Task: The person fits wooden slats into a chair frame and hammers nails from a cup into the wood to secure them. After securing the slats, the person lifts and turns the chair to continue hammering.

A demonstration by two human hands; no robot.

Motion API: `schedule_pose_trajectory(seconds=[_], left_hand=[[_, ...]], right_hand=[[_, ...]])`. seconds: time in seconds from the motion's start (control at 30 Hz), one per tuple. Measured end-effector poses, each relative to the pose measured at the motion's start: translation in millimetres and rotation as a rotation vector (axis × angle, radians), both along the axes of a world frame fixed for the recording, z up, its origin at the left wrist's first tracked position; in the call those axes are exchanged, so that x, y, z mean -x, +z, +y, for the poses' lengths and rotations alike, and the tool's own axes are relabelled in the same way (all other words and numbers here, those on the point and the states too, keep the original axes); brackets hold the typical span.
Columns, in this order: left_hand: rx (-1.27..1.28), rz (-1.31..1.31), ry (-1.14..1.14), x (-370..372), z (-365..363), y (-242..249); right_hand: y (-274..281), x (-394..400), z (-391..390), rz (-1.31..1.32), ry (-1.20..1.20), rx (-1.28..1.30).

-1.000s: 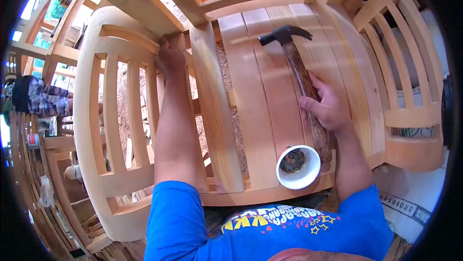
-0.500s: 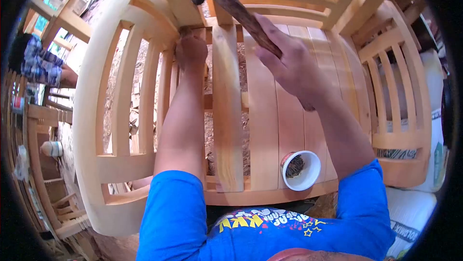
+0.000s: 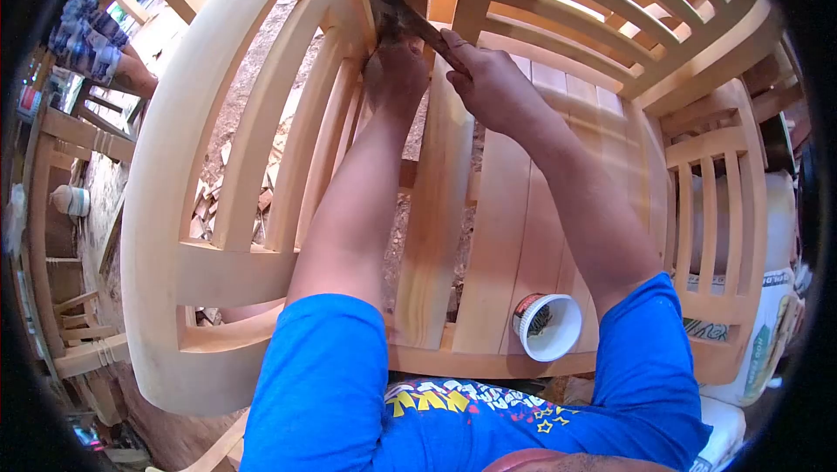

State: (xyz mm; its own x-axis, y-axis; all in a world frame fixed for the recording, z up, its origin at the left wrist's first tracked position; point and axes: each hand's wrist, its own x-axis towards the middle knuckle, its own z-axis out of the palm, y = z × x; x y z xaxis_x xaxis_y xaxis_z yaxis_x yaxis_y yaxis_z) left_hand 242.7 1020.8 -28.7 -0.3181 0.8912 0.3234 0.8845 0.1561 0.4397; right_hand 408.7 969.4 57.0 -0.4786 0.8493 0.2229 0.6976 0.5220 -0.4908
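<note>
My right hand [image 3: 497,84] is closed around the wooden handle of a hammer [image 3: 427,29]. The hammer's head is at the back left corner of a wooden bench, just beyond my left hand [image 3: 397,71]. That left hand is closed, low in the corner by the slatted armrest [image 3: 248,136]. Its fingertips and anything in them are hidden. Below it a loose-looking seat slat [image 3: 429,237] runs front to back, with gaps on both sides. A white tub [image 3: 558,332] with small dark nails in it stands tilted in view on the front of the seat.
The slatted backrest [image 3: 575,1] rises at the far side, and another armrest [image 3: 711,219] stands at the right. White printed sacks [image 3: 767,332] lie beyond it. At the left are a person in plaid shorts [image 3: 87,40] and a wooden frame [image 3: 52,237].
The hammer has come down from a raised position into the corner beside my left hand. My view has shifted, so the bench appears lower and turned.
</note>
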Motion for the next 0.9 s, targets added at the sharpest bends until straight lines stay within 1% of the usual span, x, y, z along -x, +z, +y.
schedule_pose_trajectory(seconds=[0.03,0.1,0.17,0.23,0.33,0.43,0.47,0.53,0.57,0.63,0.67,0.73,0.77,0.83,0.87,0.9], left_hand=[[0.027,0.004,0.011,0,1,0],[-0.044,0.007,-0.064,1,0,-2],[-0.055,0.041,-0.129,4,1,-6],[-0.004,0.106,-0.188,8,9,-11],[0.117,0.198,-0.161,7,12,-11],[0.141,0.070,-0.095,6,10,-12],[0.080,0.103,-0.121,6,10,-14],[-0.042,0.166,-0.152,11,15,-25],[-0.040,0.078,-0.108,10,14,-30],[-0.054,-0.099,-0.018,4,15,-26],[-0.094,-0.137,-0.011,5,14,-24],[-0.172,-0.210,0.002,7,8,-19],[-0.177,-0.195,0.023,7,7,-16],[-0.188,-0.166,0.062,3,7,-13],[-0.162,-0.172,0.031,1,5,-12],[-0.149,-0.180,0.008,0,-1,-2]], right_hand=[[-2,-1,0,-0.030,-0.007,0.010],[-6,-1,0,0.018,0.024,-0.058],[-6,0,-3,0.078,0.051,-0.140],[2,2,-11,0.148,0.071,-0.236],[-6,-2,-10,0.189,0.093,-0.253],[-18,-2,0,0.019,-0.001,-0.036],[-19,-4,-1,0.062,0.009,-0.089],[-5,1,-10,0.148,0.048,-0.194],[2,3,-17,0.188,0.064,-0.224],[20,8,-26,0.268,0.098,-0.305],[21,8,-26,0.297,0.138,-0.371],[15,7,-22,0.192,0.088,-0.289],[10,6,-18,0.141,0.062,-0.249],[-5,1,-7,0.019,-0.021,-0.074],[-9,-1,-3,-0.041,-0.067,0.013],[-1,-1,-3,0.015,-0.066,-0.062]])
